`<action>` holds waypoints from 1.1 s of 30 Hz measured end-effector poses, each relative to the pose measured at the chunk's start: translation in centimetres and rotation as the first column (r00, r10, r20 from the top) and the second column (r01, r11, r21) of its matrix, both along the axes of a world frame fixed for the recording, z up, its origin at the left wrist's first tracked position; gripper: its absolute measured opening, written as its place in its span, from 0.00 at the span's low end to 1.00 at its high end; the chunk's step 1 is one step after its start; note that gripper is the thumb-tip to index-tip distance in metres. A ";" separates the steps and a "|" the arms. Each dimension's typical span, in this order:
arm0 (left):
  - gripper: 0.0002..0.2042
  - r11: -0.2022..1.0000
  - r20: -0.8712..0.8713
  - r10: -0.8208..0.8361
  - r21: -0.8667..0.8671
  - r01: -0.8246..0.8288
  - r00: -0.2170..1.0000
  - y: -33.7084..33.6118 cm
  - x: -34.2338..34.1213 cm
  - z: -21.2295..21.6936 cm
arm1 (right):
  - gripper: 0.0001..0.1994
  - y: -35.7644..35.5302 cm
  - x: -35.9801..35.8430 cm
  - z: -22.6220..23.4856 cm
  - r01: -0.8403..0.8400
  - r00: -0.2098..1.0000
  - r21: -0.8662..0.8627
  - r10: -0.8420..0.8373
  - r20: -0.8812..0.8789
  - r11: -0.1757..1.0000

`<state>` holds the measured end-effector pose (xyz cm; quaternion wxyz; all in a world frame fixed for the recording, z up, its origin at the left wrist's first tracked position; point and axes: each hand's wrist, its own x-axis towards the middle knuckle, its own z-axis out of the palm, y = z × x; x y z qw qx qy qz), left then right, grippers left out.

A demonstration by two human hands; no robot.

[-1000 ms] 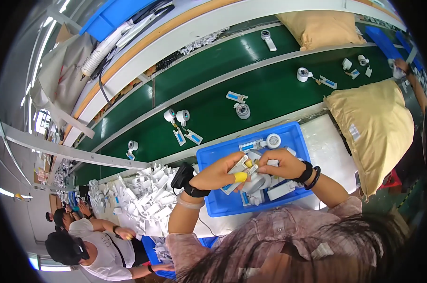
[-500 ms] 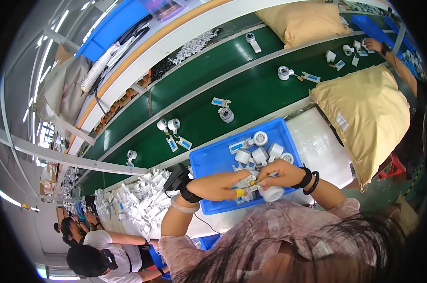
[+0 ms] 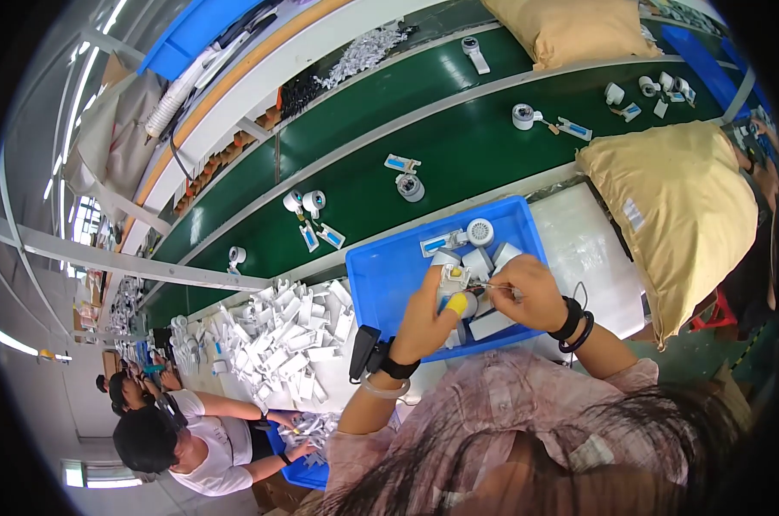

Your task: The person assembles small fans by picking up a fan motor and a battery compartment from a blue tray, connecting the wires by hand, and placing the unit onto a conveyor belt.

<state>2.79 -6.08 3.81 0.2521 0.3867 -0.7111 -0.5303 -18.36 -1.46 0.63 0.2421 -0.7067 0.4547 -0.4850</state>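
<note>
My left hand (image 3: 425, 320), its thumb wrapped in yellow, grips a small white plastic housing (image 3: 455, 275) above the blue tray (image 3: 359, 292). My right hand (image 3: 531, 294) is closed in a pinch beside the housing; between its fingertips is a thin wire-like piece (image 3: 491, 285), too fine to identify surely. Under both hands, the tray carries several white round-headed units that look like small fans. One grilled fan head (image 3: 480, 232) faces up at the tray's far side, next to a white piece with a blue strip (image 3: 441, 244). My hands hide part of the tray's contents.
Beyond the tray runs a green conveyor (image 3: 355, 185) bearing scattered fan units. A heap of white plastic parts (image 3: 290, 340) lies to the left. On the right stands a yellow sack (image 3: 682, 206). A co-worker (image 3: 204, 439) reaches into another blue bin (image 3: 307, 473) at lower left.
My left hand has turned more upright, raising the white housing slightly toward the tray's far side. My right hand has moved up alongside it. The co-worker's hands now show over the lower-left bin.
</note>
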 end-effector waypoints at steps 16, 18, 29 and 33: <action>0.15 0.960 -0.335 0.074 0.280 0.024 0.939 2.5 -2.6 -1.2 | 0.10 0.7 0.4 -0.9 0.091 0.995 -0.244 -0.098 -0.018 0.966; 0.17 0.968 -0.329 0.056 0.250 0.029 0.943 2.7 -2.7 -1.2 | 0.10 0.7 0.4 -0.9 0.094 0.995 -0.247 -0.100 -0.010 0.964; 0.15 0.988 -0.253 0.028 0.153 0.012 0.967 3.4 -3.2 -1.3 | 0.11 1.0 0.3 -1.3 0.106 0.994 -0.277 -0.104 0.022 0.955; 0.16 0.994 -0.223 0.043 0.112 -0.019 0.974 3.6 -3.2 -1.7 | 0.10 1.0 0.5 -1.3 0.120 0.993 -0.269 -0.120 0.018 0.956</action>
